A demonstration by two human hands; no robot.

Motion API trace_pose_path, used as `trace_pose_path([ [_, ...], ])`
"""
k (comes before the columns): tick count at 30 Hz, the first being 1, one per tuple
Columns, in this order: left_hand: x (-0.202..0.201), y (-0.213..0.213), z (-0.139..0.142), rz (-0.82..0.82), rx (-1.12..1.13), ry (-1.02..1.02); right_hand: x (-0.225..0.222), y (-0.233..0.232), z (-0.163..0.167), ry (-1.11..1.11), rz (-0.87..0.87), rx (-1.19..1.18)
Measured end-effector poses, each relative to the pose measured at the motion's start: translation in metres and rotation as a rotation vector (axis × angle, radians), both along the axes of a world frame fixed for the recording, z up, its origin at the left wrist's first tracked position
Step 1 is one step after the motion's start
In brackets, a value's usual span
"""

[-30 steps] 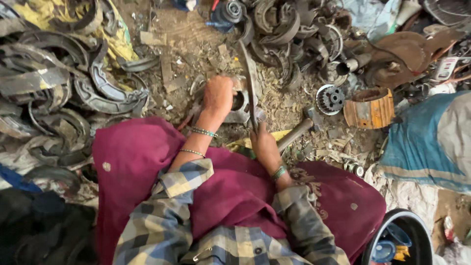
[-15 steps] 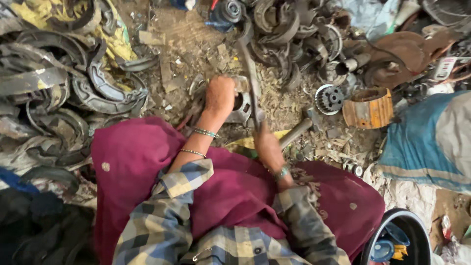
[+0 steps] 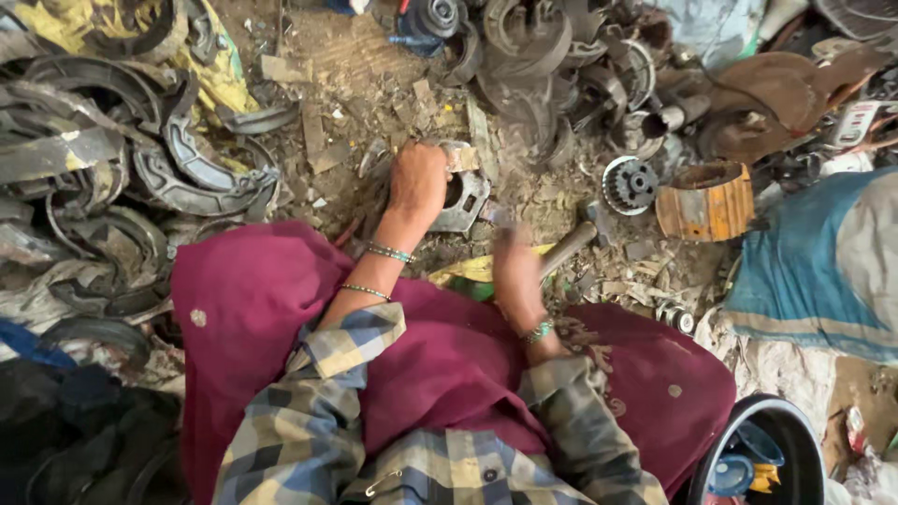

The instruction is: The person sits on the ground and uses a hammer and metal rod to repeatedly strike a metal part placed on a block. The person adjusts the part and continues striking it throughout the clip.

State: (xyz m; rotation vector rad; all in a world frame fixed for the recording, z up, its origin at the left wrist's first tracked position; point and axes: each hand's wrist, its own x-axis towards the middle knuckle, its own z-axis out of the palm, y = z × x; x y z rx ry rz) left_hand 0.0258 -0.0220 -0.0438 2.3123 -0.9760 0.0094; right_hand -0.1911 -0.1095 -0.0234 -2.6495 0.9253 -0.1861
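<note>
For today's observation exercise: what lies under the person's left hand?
The left hand presses on a grey metal part lying on dirt and scraps. The part's section beneath the palm is hidden.
</note>
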Motion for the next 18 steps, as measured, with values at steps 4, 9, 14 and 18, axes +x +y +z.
trace_pose_path([
  [4, -0.001, 0.003, 0.005, -0.014, 0.013, -0.019, 0.001, 0.000, 0.008, -0.093, 0.143, -0.071],
  [9, -0.001, 0.002, -0.001, -0.010, 0.045, 0.012, -0.024, -0.006, 0.088, -0.675, -0.100, 0.302],
  [14, 0.001, -0.002, -0.005, 0.015, 0.031, -0.014, -0.004, 0.000, 0.048, -0.674, -0.045, 0.014],
  [18, 0.002, -0.003, 0.001, -0.022, 0.006, 0.041, 0.010, 0.011, 0.007, 0.049, 0.086, 0.006],
])
